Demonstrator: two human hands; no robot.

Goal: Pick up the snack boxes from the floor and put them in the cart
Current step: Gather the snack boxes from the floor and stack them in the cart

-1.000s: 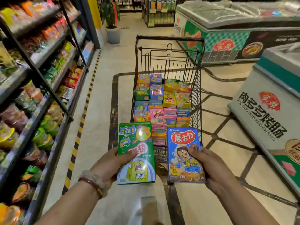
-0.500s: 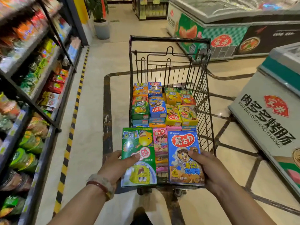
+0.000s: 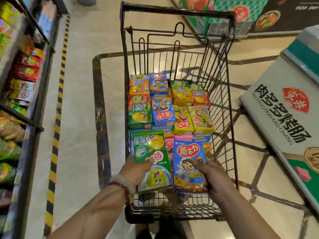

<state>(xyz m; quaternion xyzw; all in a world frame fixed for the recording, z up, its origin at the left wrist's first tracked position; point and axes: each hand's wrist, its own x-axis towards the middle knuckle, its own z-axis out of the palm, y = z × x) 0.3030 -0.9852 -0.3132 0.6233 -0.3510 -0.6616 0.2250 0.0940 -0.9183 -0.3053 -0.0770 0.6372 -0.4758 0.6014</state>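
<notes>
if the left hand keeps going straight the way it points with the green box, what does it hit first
Probably the stacked snack boxes already in the cart. The left hand points forward over the near end, and its green box leads toward them. Depth is unclear.

Green box (image 3: 151,157) with a yellow cartoon face; blue box (image 3: 189,168) with a red label; black wire cart (image 3: 222,104) (stacked boxes (image 3: 170,107) orange, blue, yellow, green, pink); yellow-and-black striped floor tape (image 3: 58,100).

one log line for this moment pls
phase: placing | left hand: holds green box | right hand: holds blue box | both over near end of cart | not yet released
</notes>
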